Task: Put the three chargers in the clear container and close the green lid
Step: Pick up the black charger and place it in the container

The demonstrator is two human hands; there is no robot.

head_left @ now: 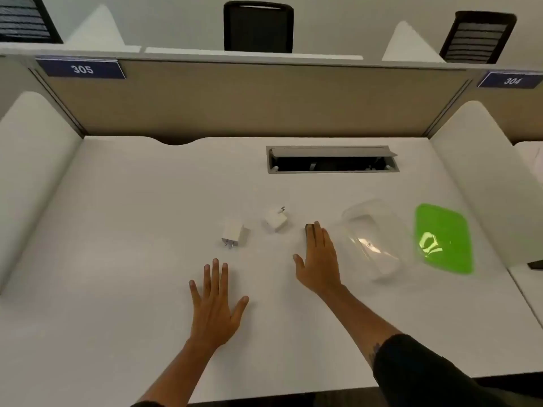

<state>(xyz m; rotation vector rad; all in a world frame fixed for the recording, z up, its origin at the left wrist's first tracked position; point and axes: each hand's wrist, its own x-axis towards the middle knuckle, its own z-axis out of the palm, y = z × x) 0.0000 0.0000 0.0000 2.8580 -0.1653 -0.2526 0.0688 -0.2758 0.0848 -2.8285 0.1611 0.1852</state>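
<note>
Partition signs (81, 68) read "305" and, at far right, "304". Right hand (318, 259), fingers extended together, lies over a black charger (309, 229) at its fingertips; whether it grips cannot be told. Left hand (216, 306) rests flat, fingers spread. Left of the right hand: two white chargers, one (234, 235) with prongs toward the person, one (276, 219) with prongs away. Right of it: clear container (371, 239), then green lid (443, 239), on the desk (117, 230).

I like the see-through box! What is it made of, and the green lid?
The box looks like clear, glossy plastic: the desk shows through it and light glints off its wall. The lid looks like shiny green plastic, with a bright reflection on top. Neither can be told for sure by sight alone.
</note>
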